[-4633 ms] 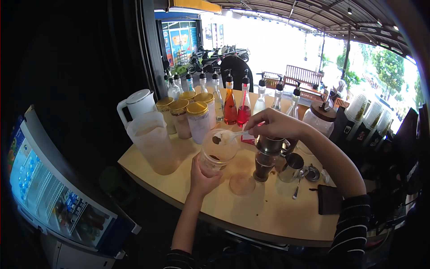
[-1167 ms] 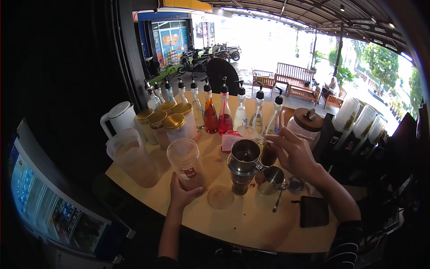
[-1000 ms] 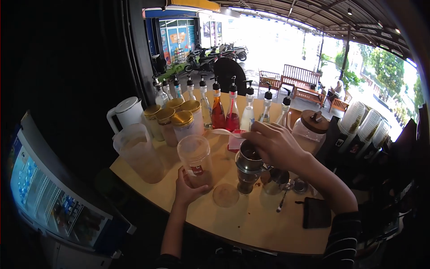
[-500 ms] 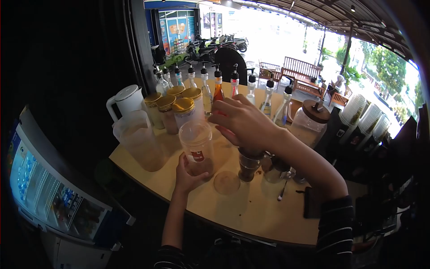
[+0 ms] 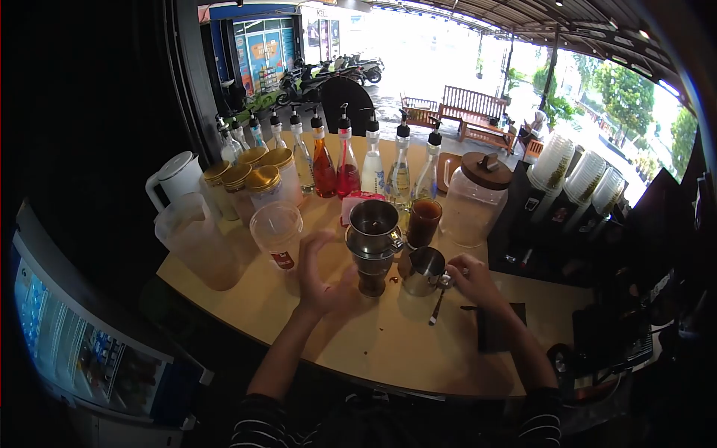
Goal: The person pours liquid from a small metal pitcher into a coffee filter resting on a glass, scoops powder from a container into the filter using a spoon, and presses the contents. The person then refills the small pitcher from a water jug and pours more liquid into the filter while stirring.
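My left hand [image 5: 320, 278] is open, its curved fingers apart, between the clear plastic jar [image 5: 276, 237] and the metal drip filter [image 5: 373, 230]. The filter sits on a glass [image 5: 371, 280] and has dark bits inside. My right hand [image 5: 476, 282] is closed in a pinch at a small shiny metal piece [image 5: 448, 279], apparently a lid, beside the steel pitcher [image 5: 424, 270]. A small spoon [image 5: 437, 308] lies just in front of the pitcher. Behind it stands a glass of brown drink [image 5: 424, 222].
Gold-lidded jars [image 5: 263, 179], a frosted jug [image 5: 196, 239] and a white kettle [image 5: 178, 178] stand at left. Pump bottles [image 5: 347, 168] line the back. At right are a wooden-lidded jar [image 5: 474, 201], stacked cups [image 5: 586, 175] and a dark pouch [image 5: 502, 327]. A person sits outside.
My left hand has let go of the plastic jar and moved right. My right hand has gone from above the filter down to the pitcher's right. The view has shifted, and the brown drink is uncovered.
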{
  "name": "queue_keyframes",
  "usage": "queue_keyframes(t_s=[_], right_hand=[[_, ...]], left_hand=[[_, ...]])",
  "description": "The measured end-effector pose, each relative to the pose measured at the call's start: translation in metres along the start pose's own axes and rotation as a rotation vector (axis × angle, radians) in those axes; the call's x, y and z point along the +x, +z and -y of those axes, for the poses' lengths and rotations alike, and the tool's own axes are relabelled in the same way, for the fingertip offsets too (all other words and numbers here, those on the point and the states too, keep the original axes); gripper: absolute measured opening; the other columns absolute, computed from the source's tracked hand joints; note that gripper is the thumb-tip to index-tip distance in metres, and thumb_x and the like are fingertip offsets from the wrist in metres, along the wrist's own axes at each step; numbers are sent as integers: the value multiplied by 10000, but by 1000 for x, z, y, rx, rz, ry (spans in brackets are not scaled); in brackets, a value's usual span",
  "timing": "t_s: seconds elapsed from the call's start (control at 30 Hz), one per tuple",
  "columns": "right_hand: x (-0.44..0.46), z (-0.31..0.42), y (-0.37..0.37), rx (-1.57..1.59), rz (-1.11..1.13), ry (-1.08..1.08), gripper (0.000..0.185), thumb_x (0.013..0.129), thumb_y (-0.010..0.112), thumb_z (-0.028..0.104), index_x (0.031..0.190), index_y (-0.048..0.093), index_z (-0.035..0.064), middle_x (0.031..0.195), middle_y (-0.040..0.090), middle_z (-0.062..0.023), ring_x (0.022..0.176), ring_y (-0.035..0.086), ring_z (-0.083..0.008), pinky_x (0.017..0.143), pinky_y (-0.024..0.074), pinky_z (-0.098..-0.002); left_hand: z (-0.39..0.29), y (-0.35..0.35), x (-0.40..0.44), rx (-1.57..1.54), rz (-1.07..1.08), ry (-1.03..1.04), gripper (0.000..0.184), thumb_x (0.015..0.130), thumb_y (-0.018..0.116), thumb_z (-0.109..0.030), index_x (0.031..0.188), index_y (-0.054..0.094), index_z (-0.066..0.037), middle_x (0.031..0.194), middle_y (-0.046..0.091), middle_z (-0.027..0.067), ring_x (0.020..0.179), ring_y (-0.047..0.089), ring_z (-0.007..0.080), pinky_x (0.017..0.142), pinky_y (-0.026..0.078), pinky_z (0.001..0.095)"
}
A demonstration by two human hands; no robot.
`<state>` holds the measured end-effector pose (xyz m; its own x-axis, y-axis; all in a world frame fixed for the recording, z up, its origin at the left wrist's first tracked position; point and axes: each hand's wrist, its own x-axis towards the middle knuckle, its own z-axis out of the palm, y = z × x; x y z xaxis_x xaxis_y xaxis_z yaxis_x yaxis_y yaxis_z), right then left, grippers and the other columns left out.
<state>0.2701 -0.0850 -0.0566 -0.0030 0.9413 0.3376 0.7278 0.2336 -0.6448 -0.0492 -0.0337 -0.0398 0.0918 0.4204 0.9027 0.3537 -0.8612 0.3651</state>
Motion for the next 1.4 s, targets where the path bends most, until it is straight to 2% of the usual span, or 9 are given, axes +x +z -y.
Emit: queue_keyframes(t_s=[0.07,0.17,0.4,0.47,0.73,0.8,1.07,1.23,1.4], right_hand=[[-9,-4,6,121,35,160,240,896,611,199,942,605,-37,803,659,-128,740,659,-214,682,507,-328],[-14,-22,22,276,31,125,224,928,574,192,917,593,-31,774,652,-93,754,640,-143,674,492,-288],[-13,-36,43,624,-45,51,191,947,554,170,868,547,-4,719,549,7,662,473,-44,604,416,-233],[-10,-35,38,604,-56,23,185,949,548,163,867,543,-2,717,543,10,660,472,-44,599,414,-234],[5,38,-21,584,-13,36,132,932,565,127,881,544,7,729,541,-8,702,471,-41,634,397,-220],[17,47,-29,457,-98,-200,113,910,585,96,864,544,1,746,540,-19,728,452,-48,655,382,-228],[68,106,-67,399,-86,-344,152,892,610,103,840,513,-1,731,455,8,713,389,-53,664,346,-225],[94,136,-73,247,-49,-456,156,881,624,116,837,536,-5,723,607,-56,658,535,-77,635,407,-248],[111,149,-66,218,32,-479,196,864,645,141,853,525,-14,728,582,-72,684,522,-117,666,425,-289]], left_hand=[[4,19,8,-145,59,-194,770,718,758,-244,1335,360,-12,1246,481,154,1214,448,268,1002,371,397],[15,38,17,-250,156,-255,893,680,813,-247,1376,300,-23,1290,469,165,1216,474,285,1025,378,400],[6,39,37,-367,255,-401,811,670,841,-233,1308,396,-2,1229,549,155,1146,549,241,983,434,359],[-5,32,43,-285,327,-387,737,668,841,-217,1255,452,0,1153,601,132,1097,583,220,953,459,343],[-7,32,43,-352,309,-404,682,673,831,-161,1233,472,-9,1131,611,123,1062,600,208,932,473,338],[-7,31,44,-368,310,-405,679,675,829,-158,1234,472,-9,1129,611,124,1060,600,206,930,474,339],[-1,32,43,-380,320,-400,722,659,840,-200,1248,467,-12,1144,601,129,1081,590,221,946,461,351],[1,33,41,-365,322,-410,734,650,844,-214,1251,472,-17,1144,602,128,1084,588,227,949,457,354],[-3,31,44,-397,315,-431,740,642,849,-220,1249,479,-17,1143,605,128,1078,591,229,944,459,355]])
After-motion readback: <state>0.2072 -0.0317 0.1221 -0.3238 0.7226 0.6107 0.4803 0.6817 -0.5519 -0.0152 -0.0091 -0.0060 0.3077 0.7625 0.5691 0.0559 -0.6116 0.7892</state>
